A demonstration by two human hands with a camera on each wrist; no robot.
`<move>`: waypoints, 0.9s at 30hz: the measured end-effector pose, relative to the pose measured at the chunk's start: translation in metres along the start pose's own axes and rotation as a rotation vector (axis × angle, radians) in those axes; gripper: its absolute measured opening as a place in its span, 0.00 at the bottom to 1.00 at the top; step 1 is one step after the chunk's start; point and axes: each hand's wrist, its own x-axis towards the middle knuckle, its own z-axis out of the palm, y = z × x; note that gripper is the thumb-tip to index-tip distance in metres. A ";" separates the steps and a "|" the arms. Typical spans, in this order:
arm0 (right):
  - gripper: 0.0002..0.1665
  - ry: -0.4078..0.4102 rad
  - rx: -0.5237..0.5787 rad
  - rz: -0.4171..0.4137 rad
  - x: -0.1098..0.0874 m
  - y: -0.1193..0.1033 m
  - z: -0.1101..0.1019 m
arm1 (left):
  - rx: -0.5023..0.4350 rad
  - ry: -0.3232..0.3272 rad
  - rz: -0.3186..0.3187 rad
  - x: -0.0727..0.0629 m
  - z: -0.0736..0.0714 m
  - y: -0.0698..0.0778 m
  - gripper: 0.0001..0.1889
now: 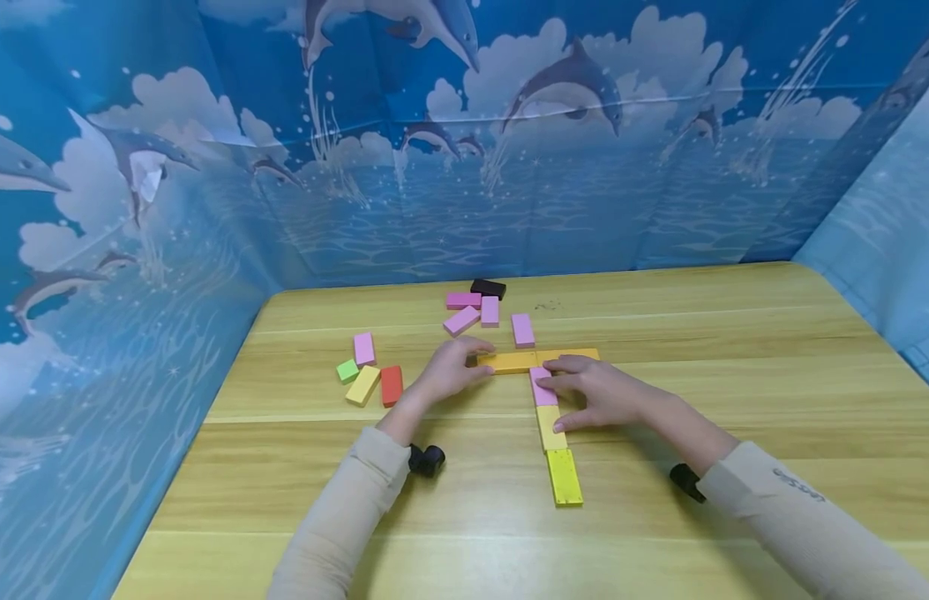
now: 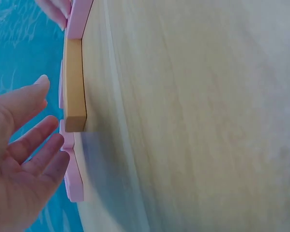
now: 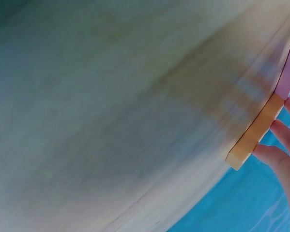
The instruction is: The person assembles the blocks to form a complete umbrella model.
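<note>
Rectangular blocks lie in a T on the table. The crossbar is a left orange block (image 1: 511, 362) end to end with a right orange block (image 1: 584, 354). Down the stem run a pink block (image 1: 545, 398), a pale yellow block (image 1: 550, 423) and a bright yellow block (image 1: 564, 479). At the crossbar's left end is my left hand (image 1: 452, 369), thumb and fingers spread apart; the left wrist view shows its palm holding nothing. My right hand (image 1: 602, 392) lies over the T's junction, its extended fingertips (image 3: 276, 124) along the orange block and its thumb beside the pale yellow one.
Behind the T are a black block (image 1: 488, 288), a magenta block (image 1: 463, 301) and several pink blocks (image 1: 522, 331). To the left lie a red block (image 1: 392, 386), a yellow block (image 1: 363, 386), a green block (image 1: 347, 371) and another pink one. A dolphin-print curtain (image 1: 464, 225) borders the table.
</note>
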 end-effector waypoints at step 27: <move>0.37 0.165 0.101 0.117 -0.013 0.032 -0.023 | 0.498 -0.420 0.111 -0.010 0.045 0.052 0.42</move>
